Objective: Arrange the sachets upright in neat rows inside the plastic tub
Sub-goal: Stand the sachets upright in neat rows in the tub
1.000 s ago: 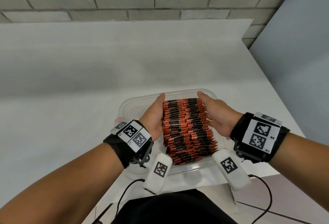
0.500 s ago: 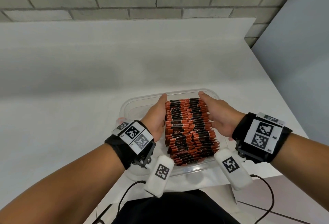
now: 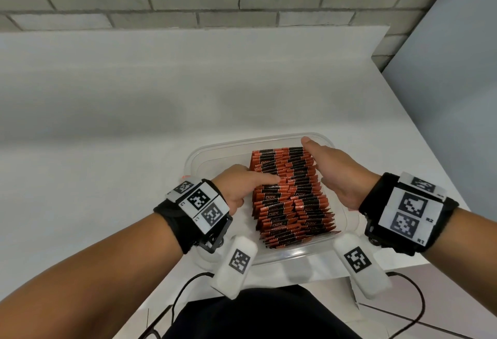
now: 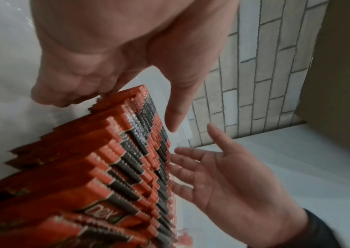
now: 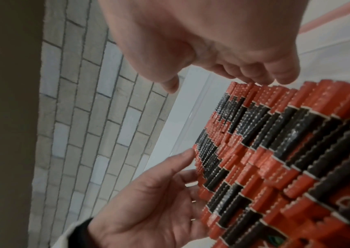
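Head view, lower centre: flat, empty-fingered left hand (image 3: 239, 185) and right hand (image 3: 338, 174) squeeze upright sachets (image 3: 290, 196), which could buckle out of the tub (image 3: 204, 155).

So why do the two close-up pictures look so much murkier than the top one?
Head view: evenly lit and sharp, sachets crisp in the tub. Left wrist view: dim, grainy, left hand smeared. Right wrist view: dim, right hand soft, brick lines bent.

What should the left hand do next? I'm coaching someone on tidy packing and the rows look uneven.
Probably press the left hand flat against the sachets again: the right hand braces their right side with straight fingers, tops sit stepped, and bare tub floor shows on the left.
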A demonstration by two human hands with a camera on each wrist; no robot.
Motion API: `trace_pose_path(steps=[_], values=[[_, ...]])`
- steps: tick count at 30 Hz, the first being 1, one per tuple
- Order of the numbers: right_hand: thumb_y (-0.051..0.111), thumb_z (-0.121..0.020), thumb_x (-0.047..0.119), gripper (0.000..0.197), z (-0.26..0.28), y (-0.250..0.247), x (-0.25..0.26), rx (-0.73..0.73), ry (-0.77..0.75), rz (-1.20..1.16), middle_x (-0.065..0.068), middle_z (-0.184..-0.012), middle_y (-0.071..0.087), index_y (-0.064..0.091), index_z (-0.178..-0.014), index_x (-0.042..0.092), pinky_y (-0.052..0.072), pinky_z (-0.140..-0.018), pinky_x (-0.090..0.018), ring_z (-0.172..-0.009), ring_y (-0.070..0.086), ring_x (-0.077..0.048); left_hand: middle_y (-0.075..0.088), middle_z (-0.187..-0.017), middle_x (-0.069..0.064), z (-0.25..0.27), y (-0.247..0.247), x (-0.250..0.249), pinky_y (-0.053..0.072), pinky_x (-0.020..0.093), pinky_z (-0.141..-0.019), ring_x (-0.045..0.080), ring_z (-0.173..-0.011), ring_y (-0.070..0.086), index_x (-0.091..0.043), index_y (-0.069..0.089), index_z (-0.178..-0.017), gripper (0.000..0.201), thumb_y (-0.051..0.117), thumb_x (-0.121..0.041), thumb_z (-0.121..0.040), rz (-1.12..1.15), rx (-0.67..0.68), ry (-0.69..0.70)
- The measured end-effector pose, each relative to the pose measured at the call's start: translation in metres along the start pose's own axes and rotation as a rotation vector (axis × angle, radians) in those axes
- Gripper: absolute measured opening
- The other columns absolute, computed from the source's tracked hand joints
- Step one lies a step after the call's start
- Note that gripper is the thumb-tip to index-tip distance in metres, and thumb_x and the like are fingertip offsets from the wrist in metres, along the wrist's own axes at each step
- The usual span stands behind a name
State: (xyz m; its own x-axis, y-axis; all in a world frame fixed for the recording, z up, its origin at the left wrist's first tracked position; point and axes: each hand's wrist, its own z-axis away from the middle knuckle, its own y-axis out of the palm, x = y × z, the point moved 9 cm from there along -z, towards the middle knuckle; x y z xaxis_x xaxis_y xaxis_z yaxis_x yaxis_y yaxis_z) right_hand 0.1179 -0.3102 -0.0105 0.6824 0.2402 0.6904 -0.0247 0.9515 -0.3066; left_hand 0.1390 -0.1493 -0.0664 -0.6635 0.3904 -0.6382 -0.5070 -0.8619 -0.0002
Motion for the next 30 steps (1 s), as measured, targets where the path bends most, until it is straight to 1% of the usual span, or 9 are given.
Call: trace_pose_path(steps=[4,6,9,11,14,17,22,25,30], values=[[0.032,-0.095,0.058,0.060,0.007,0.001,0.007,-0.023,-0.155,0.097,0.015,-0.123,0.051,0.045,-0.136,0.017,0.032,-0.088,-0.020,-0.105,0.049,-0.003,0.072,-0.106,0.008,0.001,0.002,0.000,0.040,0.037,-0.100,0.028,-0.110,0.062,-0.010,0.069,-0.101,0.028,0.076,-0.026,-0.079,-0.014,-0.003,0.002],[0.033,-0.088,0.068,0.076,0.010,0.006,0.010,-0.015,-0.205,0.119,0.014,-0.141,0.042,0.037,-0.144,0.017,0.028,-0.102,-0.023,-0.125,0.042,-0.007,0.072,-0.105,0.008,0.001,0.002,0.000,0.036,0.037,-0.097,0.026,-0.104,0.057,-0.008,0.067,-0.106,0.046,0.075,-0.036,-0.071,-0.013,-0.026,-0.018],[0.032,-0.075,0.083,0.081,0.008,0.013,0.008,0.057,-0.221,0.117,0.016,-0.137,0.051,0.052,-0.132,0.029,0.032,-0.107,-0.026,-0.124,0.047,-0.004,0.067,-0.106,0.006,-0.011,-0.002,0.006,0.037,0.038,-0.101,0.023,-0.103,0.054,-0.006,0.063,-0.115,0.067,0.071,-0.046,-0.062,-0.016,-0.050,-0.043],[0.031,-0.089,0.067,0.055,0.011,0.014,0.007,0.094,-0.196,0.081,0.017,-0.119,0.061,0.058,-0.121,0.032,0.037,-0.095,-0.019,-0.108,0.055,0.001,0.066,-0.110,0.007,-0.014,-0.003,0.007,0.040,0.044,-0.104,0.024,-0.104,0.058,-0.005,0.062,-0.110,0.057,0.069,-0.042,-0.067,-0.003,-0.063,-0.052],[0.030,-0.090,0.065,0.059,0.008,0.009,0.004,0.076,-0.190,0.095,0.009,-0.130,0.058,0.057,-0.127,0.028,0.034,-0.107,-0.031,-0.120,0.052,-0.008,0.065,-0.117,0.011,-0.011,-0.004,0.006,0.039,0.047,-0.105,0.024,-0.098,0.054,-0.002,0.062,-0.113,0.057,0.068,-0.038,-0.070,0.016,-0.074,-0.059],[0.031,-0.092,0.062,0.051,0.011,0.012,0.007,0.088,-0.184,0.090,0.009,-0.123,0.062,0.060,-0.118,0.029,0.037,-0.101,-0.027,-0.113,0.056,-0.007,0.062,-0.124,0.017,-0.009,-0.003,0.005,0.044,0.043,-0.103,0.026,-0.110,0.058,-0.002,0.058,-0.122,0.046,0.064,-0.032,-0.087,0.031,-0.071,-0.054],[0.030,-0.091,0.062,0.057,0.013,0.015,0.012,0.088,-0.259,0.104,0.016,-0.111,0.062,0.060,-0.122,0.025,0.036,-0.098,-0.024,-0.104,0.056,0.000,0.057,-0.098,0.009,-0.013,-0.003,0.005,0.042,0.036,-0.097,0.022,-0.091,0.048,-0.004,0.060,-0.114,0.043,0.064,-0.031,-0.081,0.052,-0.073,-0.055],[0.032,-0.078,0.080,0.077,0.012,0.018,0.008,0.106,-0.265,0.138,0.009,-0.132,0.058,0.056,-0.129,0.029,0.033,-0.109,-0.035,-0.125,0.050,-0.010,0.062,-0.106,0.007,-0.015,-0.004,0.008,0.041,0.041,-0.103,0.023,-0.097,0.057,-0.002,0.058,-0.120,0.055,0.066,-0.034,-0.077,0.037,-0.064,-0.066],[0.028,-0.069,0.089,0.094,0.007,0.009,0.014,0.051,-0.294,0.174,0.007,-0.147,0.043,0.045,-0.140,0.029,0.026,-0.115,-0.040,-0.136,0.038,-0.013,0.065,-0.106,0.009,-0.010,-0.005,0.005,0.043,0.029,-0.086,0.022,-0.102,0.058,-0.009,0.059,-0.109,0.026,0.058,-0.029,-0.093,0.059,-0.067,-0.045]])
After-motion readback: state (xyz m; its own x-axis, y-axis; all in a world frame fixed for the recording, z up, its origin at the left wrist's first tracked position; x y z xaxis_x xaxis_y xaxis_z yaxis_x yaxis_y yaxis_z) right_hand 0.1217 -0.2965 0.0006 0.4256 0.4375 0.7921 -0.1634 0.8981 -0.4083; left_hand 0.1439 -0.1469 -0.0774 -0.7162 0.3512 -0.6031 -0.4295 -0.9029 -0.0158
